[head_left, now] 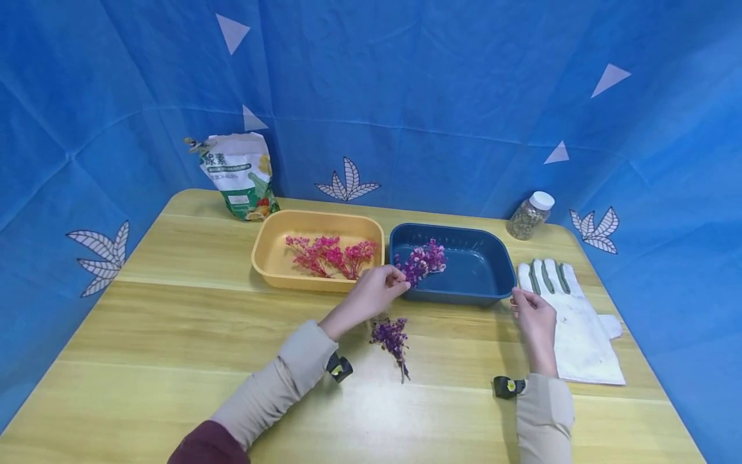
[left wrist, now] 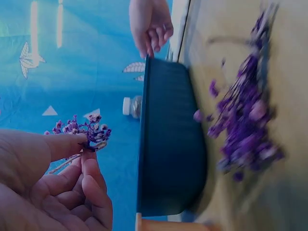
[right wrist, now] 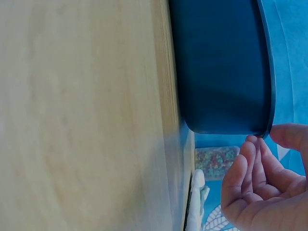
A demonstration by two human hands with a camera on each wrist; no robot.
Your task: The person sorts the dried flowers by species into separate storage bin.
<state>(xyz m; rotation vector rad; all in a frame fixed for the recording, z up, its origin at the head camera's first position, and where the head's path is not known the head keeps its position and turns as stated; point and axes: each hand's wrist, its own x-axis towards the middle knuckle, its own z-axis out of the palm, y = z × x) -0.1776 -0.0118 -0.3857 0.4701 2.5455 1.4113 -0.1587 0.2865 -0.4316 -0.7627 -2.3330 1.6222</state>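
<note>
My left hand (head_left: pixel 373 293) pinches the stem of a purple dried-flower sprig (left wrist: pixel 91 130) between thumb and fingers. In the head view, purple and pale pink blooms (head_left: pixel 426 258) reach from this hand over the left part of the blue basin (head_left: pixel 464 298). My right hand (head_left: pixel 534 319) pinches that basin's rim at its front right corner, thumb and fingertips (right wrist: pixel 252 139) on either side of the edge. Closer to me on the table lies a bunch of darker purple dried flowers (head_left: pixel 391 338), below the left hand, its stems partly hidden by the wrist.
Pink dried flowers (head_left: pixel 333 254) lie in a yellow basin (head_left: pixel 313 282) left of the blue one. Behind it stands a white and green bag (head_left: pixel 240 177). A white-capped jar (head_left: pixel 529 218) and white gloves (head_left: pixel 580 335) are at the right. A blue cloth (head_left: pixel 406 96) hangs behind.
</note>
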